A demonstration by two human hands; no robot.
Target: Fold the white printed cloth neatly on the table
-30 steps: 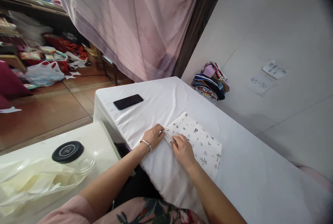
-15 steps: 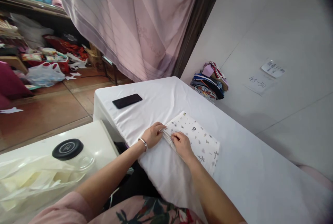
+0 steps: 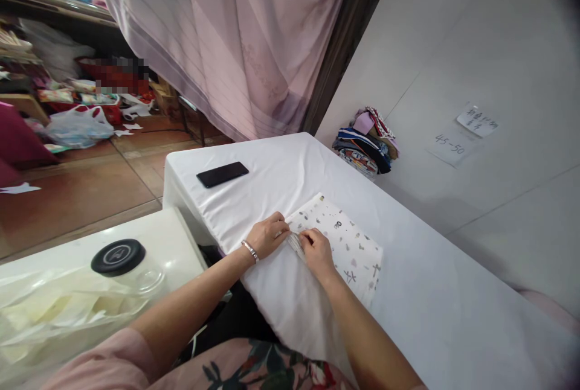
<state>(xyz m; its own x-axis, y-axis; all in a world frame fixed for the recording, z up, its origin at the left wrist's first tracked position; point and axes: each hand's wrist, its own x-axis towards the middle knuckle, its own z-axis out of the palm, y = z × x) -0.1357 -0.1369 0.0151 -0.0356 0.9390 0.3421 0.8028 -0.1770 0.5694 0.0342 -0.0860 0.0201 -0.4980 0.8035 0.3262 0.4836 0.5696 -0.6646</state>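
White cloth, printed with small grey and dark motifs, lay on the white-covered table in front of the person, most of it flat. Both hands were at its left-hand border. The left hand, a bracelet at its wrist, had a narrow grip there, thumb and fingers brought together on the cloth's edge; the right hand, just beside it, pinched the same border between thumb and fingertips. Between the two, the edge showed as a thin bundle of layers or gathers; which of these it was could not be told.

The step in hand looked like working along that border, drawing its layers together. The next move seemed to call for a light, even pinch from both hands, so that the layers met squarely without sliding and the flat part was not dragged into wrinkles.

A black phone lay farther off on the same table, well apart from the fingers. On a second table, to the left, a black-lidded jar was near a clear bag with pale yellow contents.
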